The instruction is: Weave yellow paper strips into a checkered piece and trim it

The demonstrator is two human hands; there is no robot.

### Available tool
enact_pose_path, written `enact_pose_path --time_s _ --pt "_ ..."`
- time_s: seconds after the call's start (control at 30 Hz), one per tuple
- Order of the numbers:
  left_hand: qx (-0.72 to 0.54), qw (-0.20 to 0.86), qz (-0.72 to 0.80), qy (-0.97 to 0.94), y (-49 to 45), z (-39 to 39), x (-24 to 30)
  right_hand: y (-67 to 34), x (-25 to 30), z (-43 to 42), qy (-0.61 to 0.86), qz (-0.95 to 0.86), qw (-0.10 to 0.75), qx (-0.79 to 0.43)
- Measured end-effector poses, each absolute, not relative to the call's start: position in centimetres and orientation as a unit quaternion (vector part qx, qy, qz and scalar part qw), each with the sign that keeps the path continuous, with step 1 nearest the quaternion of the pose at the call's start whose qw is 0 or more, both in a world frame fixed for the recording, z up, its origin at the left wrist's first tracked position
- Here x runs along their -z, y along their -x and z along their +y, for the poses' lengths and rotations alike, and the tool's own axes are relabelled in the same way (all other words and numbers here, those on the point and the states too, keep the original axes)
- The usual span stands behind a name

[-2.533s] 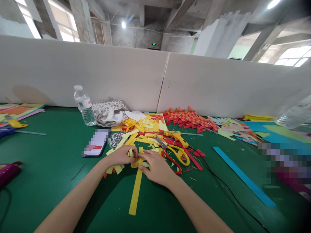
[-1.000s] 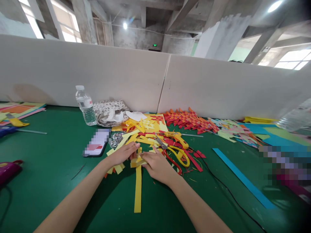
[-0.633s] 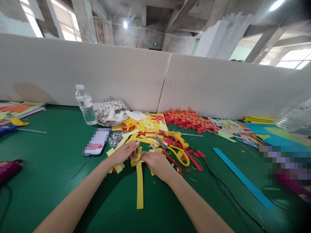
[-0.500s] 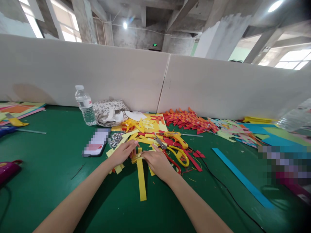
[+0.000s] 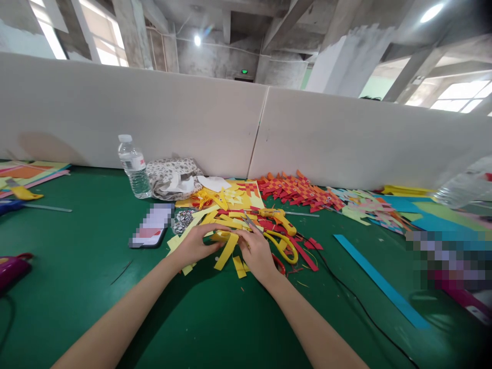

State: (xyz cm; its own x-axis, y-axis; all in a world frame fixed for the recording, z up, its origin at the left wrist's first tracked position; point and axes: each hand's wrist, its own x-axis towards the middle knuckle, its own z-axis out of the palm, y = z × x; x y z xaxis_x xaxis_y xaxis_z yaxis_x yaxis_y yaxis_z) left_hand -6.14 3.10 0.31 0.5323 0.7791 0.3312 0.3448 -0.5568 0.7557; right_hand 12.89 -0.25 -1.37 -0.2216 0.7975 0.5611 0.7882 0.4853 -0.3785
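Between my two hands is a yellow paper strip (image 5: 226, 251), one end slanting down toward me. My left hand (image 5: 198, 243) curves round its left side, thumb and fingers closed on the folded part. My right hand (image 5: 255, 251) pinches the strip from the right, fingertips meeting at its upper end. Beneath and behind the hands lies a heap of yellow paper scraps (image 5: 209, 218). Scissors with yellow and red handles (image 5: 282, 246) lie just right of my right hand, partly covered by it. A yellow glue gun (image 5: 282, 220) rests behind them.
A phone (image 5: 151, 225) and a water bottle (image 5: 134, 166) stand left of the heap. Red woven paper pieces (image 5: 295, 189) lie against the white partition (image 5: 184, 113). A blue strip (image 5: 380, 279) lies at right, near a black cord (image 5: 357, 297).
The yellow strip's long end, which pointed straight toward me, is now drawn up and tilted between the hands. My left fingers have spread wider around it, and my right hand has turned more upright.
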Motion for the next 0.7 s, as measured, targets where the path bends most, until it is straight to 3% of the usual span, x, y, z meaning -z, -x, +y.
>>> enact_pose_path --time_s 0.7 --pt "-0.346 0.24 0.376 -0.825 6.0 4.0 1.6 -12.7 1.5 -0.2 0.501 -0.784 0.365 -0.028"
